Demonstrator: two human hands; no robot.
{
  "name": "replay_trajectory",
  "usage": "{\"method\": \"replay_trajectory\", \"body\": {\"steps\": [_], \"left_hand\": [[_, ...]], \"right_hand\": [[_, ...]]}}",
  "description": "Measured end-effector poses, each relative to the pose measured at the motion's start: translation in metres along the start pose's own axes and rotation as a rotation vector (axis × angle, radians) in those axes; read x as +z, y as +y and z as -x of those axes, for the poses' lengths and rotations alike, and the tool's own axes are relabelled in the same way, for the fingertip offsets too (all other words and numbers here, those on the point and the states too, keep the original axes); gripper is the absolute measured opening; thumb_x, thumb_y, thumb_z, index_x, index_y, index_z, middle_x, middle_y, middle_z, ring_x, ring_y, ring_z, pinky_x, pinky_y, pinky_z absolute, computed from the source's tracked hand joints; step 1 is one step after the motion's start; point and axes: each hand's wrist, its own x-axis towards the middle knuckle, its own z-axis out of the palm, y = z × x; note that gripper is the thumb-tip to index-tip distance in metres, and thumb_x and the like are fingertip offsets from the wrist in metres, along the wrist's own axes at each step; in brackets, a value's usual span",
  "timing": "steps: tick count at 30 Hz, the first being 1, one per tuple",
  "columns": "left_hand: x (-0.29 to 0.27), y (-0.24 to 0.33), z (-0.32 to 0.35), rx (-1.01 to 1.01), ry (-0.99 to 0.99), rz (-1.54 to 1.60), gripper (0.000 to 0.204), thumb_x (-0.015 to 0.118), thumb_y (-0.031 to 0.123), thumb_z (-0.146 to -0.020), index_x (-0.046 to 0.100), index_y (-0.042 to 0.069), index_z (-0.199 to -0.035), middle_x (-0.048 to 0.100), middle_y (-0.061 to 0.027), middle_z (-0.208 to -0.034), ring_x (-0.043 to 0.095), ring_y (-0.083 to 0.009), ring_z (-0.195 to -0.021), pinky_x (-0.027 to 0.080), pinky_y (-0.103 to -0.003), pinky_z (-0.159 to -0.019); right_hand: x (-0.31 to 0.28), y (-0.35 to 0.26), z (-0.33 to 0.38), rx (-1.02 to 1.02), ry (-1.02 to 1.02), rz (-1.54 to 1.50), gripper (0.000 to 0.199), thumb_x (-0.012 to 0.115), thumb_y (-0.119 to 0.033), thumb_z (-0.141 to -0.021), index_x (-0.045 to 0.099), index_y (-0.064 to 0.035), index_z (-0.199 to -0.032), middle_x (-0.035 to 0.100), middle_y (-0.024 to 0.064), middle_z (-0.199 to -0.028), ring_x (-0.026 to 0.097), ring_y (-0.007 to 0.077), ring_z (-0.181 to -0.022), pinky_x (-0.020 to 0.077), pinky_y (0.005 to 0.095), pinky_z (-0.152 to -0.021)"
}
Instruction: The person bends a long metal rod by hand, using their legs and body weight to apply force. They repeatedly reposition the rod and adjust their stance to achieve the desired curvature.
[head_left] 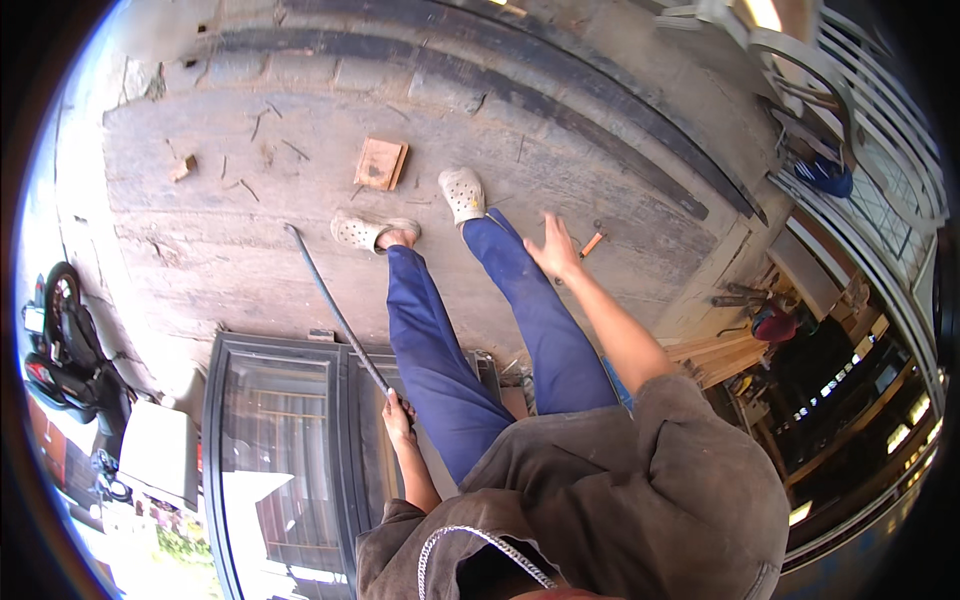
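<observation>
My left hand (399, 418) is closed around the near end of a long, thin dark bar (335, 308). The bar slants away to the far left, and its slightly bent tip reaches over the floor. Beside my right shin, my right hand (554, 250) is open with its fingers spread, holding nothing. Just right of it, a small tool with an orange handle (592, 244) lies on the floor. A square wooden block (381, 163) rests beyond my feet. I wear pale clogs (462, 195) and blue trousers.
Long dark beams (600, 95) lie across the far floor. Several short dark scraps and a small wood chunk (183, 168) are scattered at the far left. A dark-framed glass panel (275, 440) stands at the near left, a motorcycle (80, 360) beyond it. Wooden planks (722, 357) are at the right.
</observation>
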Motion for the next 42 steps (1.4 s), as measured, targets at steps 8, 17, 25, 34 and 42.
{"method": "replay_trajectory", "body": {"steps": [8, 17, 25, 34, 42], "left_hand": [[-0.037, 0.068, 0.067, 0.166, 0.1, -0.392, 0.04, 0.056, 0.033, -0.095, 0.055, 0.006, -0.066, 0.049, -0.0024, -0.054, 0.046, -0.0123, -0.042, 0.034, -0.026, -0.038], [-0.028, 0.079, 0.122, 0.643, 0.321, -1.082, 0.067, 0.058, 0.054, -0.086, 0.067, -0.011, -0.077, 0.066, -0.0273, -0.076, 0.067, -0.0313, -0.074, 0.048, -0.045, -0.06], [0.028, 0.199, 0.15, 0.773, -0.001, -1.142, 0.064, 0.06, 0.054, -0.083, 0.067, -0.009, -0.081, 0.065, -0.0265, -0.082, 0.066, -0.032, -0.08, 0.048, -0.045, -0.064], [0.167, 0.273, 0.206, 0.885, -0.246, -1.32, 0.061, 0.062, 0.054, -0.08, 0.067, -0.007, -0.085, 0.065, -0.0257, -0.088, 0.064, -0.0327, -0.087, 0.048, -0.044, -0.069], [0.25, 0.266, 0.238, 0.875, -0.397, -1.478, 0.06, 0.063, 0.053, -0.077, 0.068, -0.005, -0.089, 0.065, -0.025, -0.093, 0.063, -0.0334, -0.094, 0.048, -0.044, -0.074]], "right_hand": [[-0.095, 0.067, 0.253, 0.369, -0.003, -0.125, 0.058, 0.065, -0.038, -0.086, 0.047, -0.0018, -0.127, 0.054, 0.0199, -0.127, 0.052, 0.0328, -0.118, 0.0418, 0.0399, -0.1], [-0.176, 0.019, 0.362, 0.339, 0.322, -0.612, 0.046, 0.062, -0.037, -0.089, 0.056, -0.0015, -0.117, 0.066, 0.015, -0.109, 0.062, 0.0287, -0.105, 0.0479, 0.0383, -0.09], [-0.122, 0.029, 0.345, 0.283, 0.44, -0.828, 0.049, 0.062, -0.044, -0.087, 0.06, -0.0027, -0.113, 0.065, 0.0162, -0.112, 0.06, 0.0312, -0.108, 0.0468, 0.0382, -0.092], [-0.034, 0.096, 0.4, 0.742, 0.353, -1.018, 0.042, 0.06, -0.041, -0.088, 0.065, -0.0014, -0.1, 0.066, 0.0156, -0.106, 0.063, 0.0305, -0.1, 0.0483, 0.0389, -0.088], [0.029, 0.086, 0.388, 0.653, 0.194, -0.914, 0.051, 0.062, -0.049, -0.081, 0.065, -0.0043, -0.106, 0.069, 0.0154, -0.097, 0.064, 0.0303, -0.098, 0.0491, 0.0378, -0.087]]}}
